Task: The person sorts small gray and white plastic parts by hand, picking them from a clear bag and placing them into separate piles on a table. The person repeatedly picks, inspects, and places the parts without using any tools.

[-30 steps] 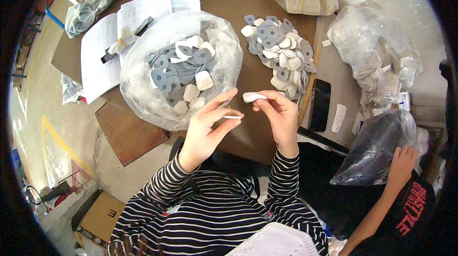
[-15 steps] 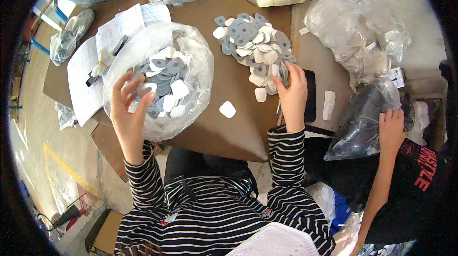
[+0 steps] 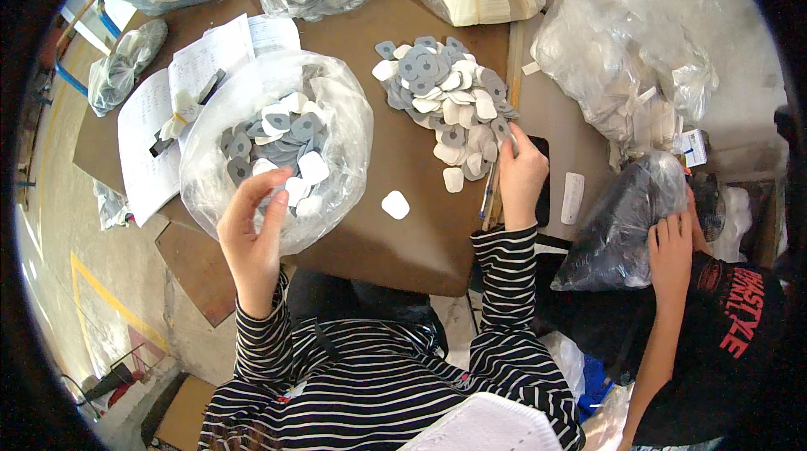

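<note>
A: From the head view, where are the hands?

B: Apart. A second ago they were close together over the brown tabletop [image 3: 420, 253], each with a white piece; now the left hand [image 3: 254, 228] is at the near side of the open clear plastic bag [image 3: 351, 144], and the right hand [image 3: 523, 182] is at the right edge of the loose heap of flat grey and white rounded pieces [image 3: 458, 98].

A: Is either one gripping?

B: The left thumb and forefinger are curved beside white pieces in the bag; I cannot tell whether they pinch one. The right thumb and fingers meet a grey piece [image 3: 501, 129] at the heap's edge, but whether it is grasped I cannot tell either.

A: So what does that change mean for the work?

B: As I judge it, handling is now split, one hand at the bag and the other at the heap.

A: And between them?

B: A single white rounded-square piece [image 3: 395, 205] lies flat on the tabletop, touched by neither hand. Like the heap, it lay there half a second ago.
</note>
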Available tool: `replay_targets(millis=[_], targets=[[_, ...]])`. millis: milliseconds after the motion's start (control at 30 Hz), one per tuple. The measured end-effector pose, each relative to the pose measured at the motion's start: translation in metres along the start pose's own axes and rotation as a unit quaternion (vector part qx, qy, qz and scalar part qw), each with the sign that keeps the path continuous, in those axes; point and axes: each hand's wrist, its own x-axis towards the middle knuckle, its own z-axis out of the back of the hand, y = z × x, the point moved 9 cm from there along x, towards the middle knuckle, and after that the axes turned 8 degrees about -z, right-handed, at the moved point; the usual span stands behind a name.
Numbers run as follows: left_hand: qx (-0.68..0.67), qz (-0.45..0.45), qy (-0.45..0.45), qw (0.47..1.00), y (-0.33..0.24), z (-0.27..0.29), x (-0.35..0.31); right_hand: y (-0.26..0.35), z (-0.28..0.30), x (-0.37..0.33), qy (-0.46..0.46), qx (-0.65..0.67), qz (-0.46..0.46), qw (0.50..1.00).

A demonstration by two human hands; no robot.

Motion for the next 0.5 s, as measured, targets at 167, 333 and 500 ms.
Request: replay_targets(millis=[167,333,500], targets=[[-0.038,0.006,0.06,0.997,-0.006,-0.027,-0.007,-0.017,0.013,-0.001,0.008,0.239,-0.053,0.97],[-0.201,0.094,0.148,0.964,-0.003,-0.07,-0.024,0.015,-0.003,-0.023,0.132,0.551,-0.163,0.808],[-0.408,0.13,0.119,0.896,-0.003,-0.11,-0.022,0.102,-0.024,-0.093,0.32,0.573,-0.146,0.74]])
